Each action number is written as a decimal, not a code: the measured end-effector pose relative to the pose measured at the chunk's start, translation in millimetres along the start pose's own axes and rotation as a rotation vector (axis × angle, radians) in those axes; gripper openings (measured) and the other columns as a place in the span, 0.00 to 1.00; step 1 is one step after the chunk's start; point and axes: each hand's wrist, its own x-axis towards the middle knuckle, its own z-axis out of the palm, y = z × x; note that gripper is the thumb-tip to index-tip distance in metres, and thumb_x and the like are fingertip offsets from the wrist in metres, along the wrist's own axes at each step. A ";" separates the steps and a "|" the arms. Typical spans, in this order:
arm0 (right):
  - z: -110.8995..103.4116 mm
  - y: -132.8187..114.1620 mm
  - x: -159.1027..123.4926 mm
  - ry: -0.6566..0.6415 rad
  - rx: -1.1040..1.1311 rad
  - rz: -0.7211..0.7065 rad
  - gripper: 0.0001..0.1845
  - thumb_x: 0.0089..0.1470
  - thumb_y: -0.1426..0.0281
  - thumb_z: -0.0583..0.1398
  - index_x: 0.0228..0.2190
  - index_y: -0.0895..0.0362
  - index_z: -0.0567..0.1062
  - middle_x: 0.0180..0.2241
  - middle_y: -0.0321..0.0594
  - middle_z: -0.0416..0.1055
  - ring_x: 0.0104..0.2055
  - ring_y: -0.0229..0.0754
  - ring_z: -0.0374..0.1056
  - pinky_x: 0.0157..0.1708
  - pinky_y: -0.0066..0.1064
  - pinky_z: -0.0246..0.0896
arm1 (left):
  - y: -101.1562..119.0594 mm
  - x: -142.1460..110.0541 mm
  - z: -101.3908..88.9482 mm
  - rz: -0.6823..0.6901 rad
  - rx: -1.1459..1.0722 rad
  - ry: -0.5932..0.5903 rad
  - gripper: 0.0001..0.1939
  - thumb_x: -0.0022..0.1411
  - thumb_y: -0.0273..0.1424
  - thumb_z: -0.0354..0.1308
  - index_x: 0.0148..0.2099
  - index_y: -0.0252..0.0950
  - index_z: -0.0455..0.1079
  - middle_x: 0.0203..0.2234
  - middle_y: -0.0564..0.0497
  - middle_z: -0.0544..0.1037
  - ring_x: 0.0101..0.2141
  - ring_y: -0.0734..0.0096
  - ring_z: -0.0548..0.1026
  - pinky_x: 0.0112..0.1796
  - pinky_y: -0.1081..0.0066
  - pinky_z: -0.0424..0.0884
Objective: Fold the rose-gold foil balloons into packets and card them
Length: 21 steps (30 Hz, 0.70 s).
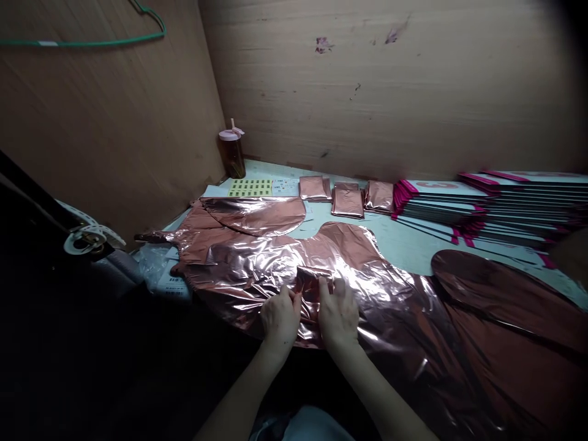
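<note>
A large flat sheet of rose-gold foil balloon (257,260) lies spread over the table's near half. A small folded flap of the foil (312,283) stands up between my hands. My left hand (281,318) pinches the flap's left side, fingers closed on it. Just to the right, my right hand (339,312) presses and grips the flap's right side, fingers curled onto the foil.
Three folded foil packets (348,201) lie at the back middle. A stack of white and pink cards (491,205) fills the back right. A brown drink cup with a pink lid (232,153) stands in the corner by a yellow-green sticker sheet (250,187). More foil (505,306) lies right.
</note>
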 end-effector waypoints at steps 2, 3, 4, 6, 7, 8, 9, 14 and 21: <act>4.3 2.8 2.0 0.029 0.023 -0.195 0.25 0.61 0.76 0.51 0.59 0.58 0.66 0.61 0.56 0.61 0.62 0.61 0.58 0.57 0.54 0.56 | 2.0 2.7 0.6 0.020 0.025 -0.006 0.14 0.70 0.38 0.50 0.45 0.34 0.72 0.29 0.43 0.81 0.34 0.54 0.80 0.34 0.65 0.66; 6.5 4.8 2.6 0.020 0.056 -0.278 0.27 0.62 0.74 0.51 0.61 0.57 0.63 0.64 0.52 0.57 0.66 0.59 0.51 0.61 0.54 0.50 | 3.1 4.1 0.7 0.027 0.044 -0.016 0.15 0.70 0.38 0.49 0.46 0.34 0.72 0.29 0.42 0.81 0.34 0.54 0.80 0.33 0.65 0.66; 8.4 6.8 2.9 0.000 0.086 -0.332 0.28 0.62 0.72 0.50 0.63 0.56 0.61 0.66 0.50 0.55 0.68 0.57 0.48 0.63 0.53 0.46 | 4.4 5.7 0.7 0.030 0.064 -0.030 0.15 0.70 0.39 0.49 0.46 0.34 0.72 0.30 0.42 0.81 0.34 0.54 0.80 0.33 0.65 0.67; 10.2 9.7 2.8 -0.039 0.104 -0.347 0.29 0.63 0.67 0.50 0.65 0.53 0.58 0.67 0.48 0.51 0.68 0.56 0.46 0.64 0.54 0.44 | 7.8 8.9 0.2 0.033 0.101 -0.055 0.16 0.70 0.39 0.49 0.47 0.34 0.71 0.30 0.42 0.81 0.34 0.54 0.80 0.33 0.65 0.68; 9.9 10.3 2.5 -0.056 0.097 -0.327 0.30 0.63 0.66 0.51 0.65 0.52 0.57 0.67 0.48 0.51 0.68 0.58 0.46 0.63 0.56 0.43 | 9.8 10.3 -0.1 0.033 0.116 -0.062 0.16 0.70 0.39 0.49 0.47 0.34 0.71 0.31 0.42 0.81 0.34 0.53 0.80 0.34 0.65 0.69; 9.1 10.5 2.2 -0.069 0.087 -0.304 0.31 0.63 0.64 0.51 0.65 0.50 0.57 0.67 0.48 0.51 0.68 0.59 0.47 0.63 0.58 0.42 | 11.9 11.4 -0.2 0.033 0.124 -0.063 0.15 0.70 0.38 0.49 0.46 0.34 0.71 0.31 0.41 0.81 0.35 0.52 0.81 0.34 0.64 0.70; 7.9 10.3 2.0 -0.080 0.078 -0.283 0.31 0.62 0.64 0.52 0.65 0.49 0.57 0.67 0.49 0.52 0.67 0.60 0.48 0.62 0.59 0.41 | 13.8 12.0 -0.2 0.033 0.129 -0.060 0.15 0.71 0.38 0.48 0.46 0.33 0.71 0.32 0.40 0.81 0.35 0.52 0.81 0.34 0.63 0.70; 7.1 10.9 1.1 -0.083 0.086 -0.256 0.32 0.61 0.63 0.53 0.66 0.49 0.57 0.68 0.46 0.50 0.68 0.61 0.45 0.63 0.58 0.42 | 12.1 10.2 4.3 0.060 0.145 -0.052 0.16 0.71 0.36 0.48 0.52 0.31 0.69 0.36 0.37 0.80 0.38 0.51 0.80 0.39 0.58 0.73; 22.7 14.6 -3.0 -0.045 0.120 -0.246 0.38 0.60 0.61 0.52 0.66 0.65 0.53 0.69 0.56 0.45 0.71 0.59 0.35 0.65 0.55 0.37 | -22.0 38.9 6.9 0.852 0.211 -0.101 0.29 0.69 0.27 0.47 0.70 0.37 0.51 0.67 0.43 0.56 0.67 0.56 0.52 0.64 0.47 0.46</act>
